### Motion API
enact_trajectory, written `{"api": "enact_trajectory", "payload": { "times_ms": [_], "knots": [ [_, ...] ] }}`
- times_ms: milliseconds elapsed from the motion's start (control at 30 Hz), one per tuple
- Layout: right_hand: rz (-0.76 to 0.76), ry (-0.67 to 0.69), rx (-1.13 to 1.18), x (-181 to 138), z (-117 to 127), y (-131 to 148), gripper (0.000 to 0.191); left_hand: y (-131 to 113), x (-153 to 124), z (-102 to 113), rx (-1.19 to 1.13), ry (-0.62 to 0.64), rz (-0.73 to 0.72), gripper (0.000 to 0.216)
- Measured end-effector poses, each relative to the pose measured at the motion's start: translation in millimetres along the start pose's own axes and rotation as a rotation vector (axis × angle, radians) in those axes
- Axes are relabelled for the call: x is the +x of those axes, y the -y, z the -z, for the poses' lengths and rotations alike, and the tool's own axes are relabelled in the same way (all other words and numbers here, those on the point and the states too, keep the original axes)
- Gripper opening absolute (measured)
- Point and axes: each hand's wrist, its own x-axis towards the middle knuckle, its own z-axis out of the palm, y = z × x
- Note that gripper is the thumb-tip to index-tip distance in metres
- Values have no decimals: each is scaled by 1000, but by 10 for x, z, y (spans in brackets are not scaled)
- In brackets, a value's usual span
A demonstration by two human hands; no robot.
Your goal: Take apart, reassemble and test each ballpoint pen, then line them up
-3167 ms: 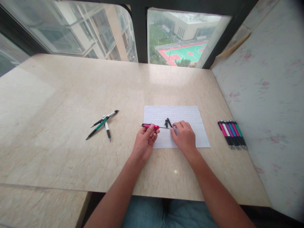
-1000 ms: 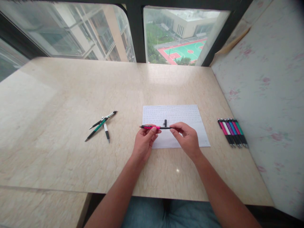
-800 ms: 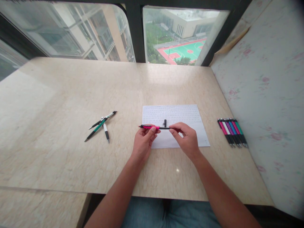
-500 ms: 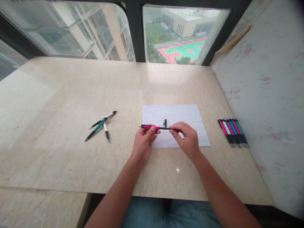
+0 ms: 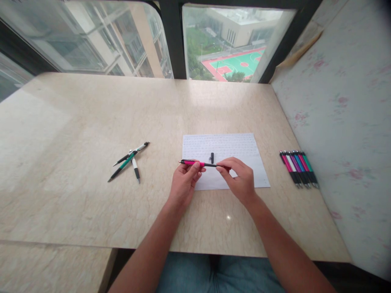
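Observation:
A pink pen barrel [image 5: 192,163] with a black clip lies level in my left hand [image 5: 187,179], its thumb pressed on top. From the barrel's right end sticks out a thin dark refill [image 5: 210,165]. My right hand [image 5: 240,177] pinches the free end of this refill between thumb and fingertips, which hide its tip. Just beyond the pen, a short black grip sleeve [image 5: 212,158] lies on the written sheet of paper [image 5: 238,146]. A tiny dark part, too small to name, is beside the sleeve.
Left on the marble-patterned table [image 5: 76,203] a green pen [image 5: 124,166] lies across a white pen [image 5: 136,169] and another black-and-white pen. Several coloured pens [image 5: 299,169] form a row at right, near the papered wall [image 5: 342,134]. Windows stand behind.
My right hand has shifted very slightly left, toward the barrel, and a little less of the refill seems to show. My left hand keeps its hold almost unmoved.

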Motion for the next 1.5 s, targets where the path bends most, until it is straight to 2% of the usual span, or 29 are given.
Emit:
{"api": "enact_trajectory", "payload": {
  "times_ms": [133,233,300,400,500,633,800,933,1000,1233,1300,1433,1500],
  "knots": [
    [-54,54,-55,-16,0,-40,27,0,-17,-6,38,28,-8,24],
    [-96,99,-47,-33,7,-53,36,3,-22,-13,63,39,-12,23],
    [-116,108,-1,-39,7,-50,32,5,-21,-16,68,40,-14,23],
    [-125,120,41,-36,-6,-39,14,6,-15,-16,64,35,-24,23],
    [-88,143,20,-25,-20,-32,9,3,-8,-12,61,25,-33,23],
    [-54,167,5,-18,-5,-33,18,-2,-6,-11,67,35,-31,23],
    [-124,193,13,-33,22,-49,38,-4,-19,-22,82,41,10,25],
    [-138,146,61,-30,12,-43,17,-8,-27,-25,84,32,-4,25],
    [-121,118,49,-26,7,-34,13,-5,-27,-22,85,32,-10,24],
    [-140,159,-48,-29,21,-56,38,14,-27,-20,105,42,11,25],
    [-147,172,-44,-27,19,-59,36,11,-26,-23,106,40,7,25],
    [-108,143,-17,-20,3,-40,18,6,-20,-21,110,41,-13,23],
    [-89,133,-43,-21,0,-36,19,10,-18,-17,112,43,-12,23]
  ]
}}
